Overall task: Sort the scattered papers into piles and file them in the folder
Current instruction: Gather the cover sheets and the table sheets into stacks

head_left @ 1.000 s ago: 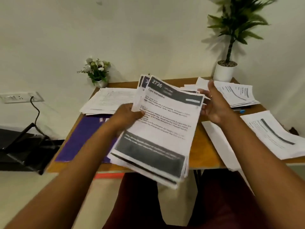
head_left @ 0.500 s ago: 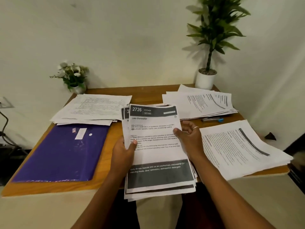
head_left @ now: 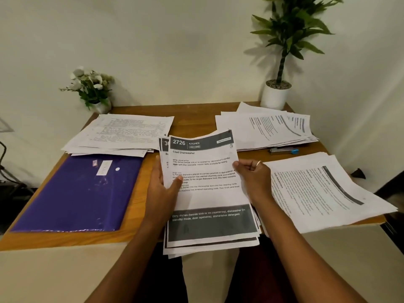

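A stack of printed sheets point(head_left: 207, 193) is held over the near edge of the wooden worktop point(head_left: 192, 119), its lower part hanging past that edge. The left hand point(head_left: 162, 191) is closed on the stack's left side, thumb pressed on the top sheet and fingers hidden beneath. The right hand point(head_left: 254, 178) is closed on the right edge, the paper pinched between thumb and curled fingers; a ring is seen on one finger. The top sheet is headed "2726 KITCHEN" and "Load Dishwasher", with a dark band across its foot; a second sheet is fanned out just behind at the left.

A purple folder point(head_left: 76, 193) is laid flat and shut on the left of the worktop, a white label near its top. Just beyond it, a loose pile of papers point(head_left: 122, 134) is spread, its near edge overlapping the folder's top. A second pile point(head_left: 269, 130) is set at the far right, and a third point(head_left: 323, 189) at the near right, overhanging the edge. A stapler point(head_left: 283, 150) is seen between these two piles. A small flower pot point(head_left: 94, 88) and a potted plant point(head_left: 282, 62) are stood at the far corners
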`<action>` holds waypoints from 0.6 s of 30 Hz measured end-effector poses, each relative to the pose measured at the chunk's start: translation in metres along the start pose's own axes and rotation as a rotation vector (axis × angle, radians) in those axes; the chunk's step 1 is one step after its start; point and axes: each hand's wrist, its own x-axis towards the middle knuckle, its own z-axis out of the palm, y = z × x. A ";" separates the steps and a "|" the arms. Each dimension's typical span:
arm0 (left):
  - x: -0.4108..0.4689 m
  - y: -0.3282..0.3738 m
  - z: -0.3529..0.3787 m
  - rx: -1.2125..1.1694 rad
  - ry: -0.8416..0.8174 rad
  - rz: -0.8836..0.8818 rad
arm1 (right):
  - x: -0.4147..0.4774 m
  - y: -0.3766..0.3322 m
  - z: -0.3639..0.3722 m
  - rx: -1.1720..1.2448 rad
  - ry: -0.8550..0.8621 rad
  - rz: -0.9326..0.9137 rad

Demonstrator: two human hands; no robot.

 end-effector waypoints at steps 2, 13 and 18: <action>0.000 0.001 0.001 0.054 0.002 0.011 | 0.000 -0.001 0.000 0.025 0.008 0.001; -0.001 -0.004 0.000 0.108 0.041 -0.019 | -0.009 -0.009 -0.007 0.258 -0.117 -0.013; -0.004 0.008 -0.004 -0.088 -0.017 -0.136 | -0.006 -0.028 -0.007 0.273 -0.103 -0.009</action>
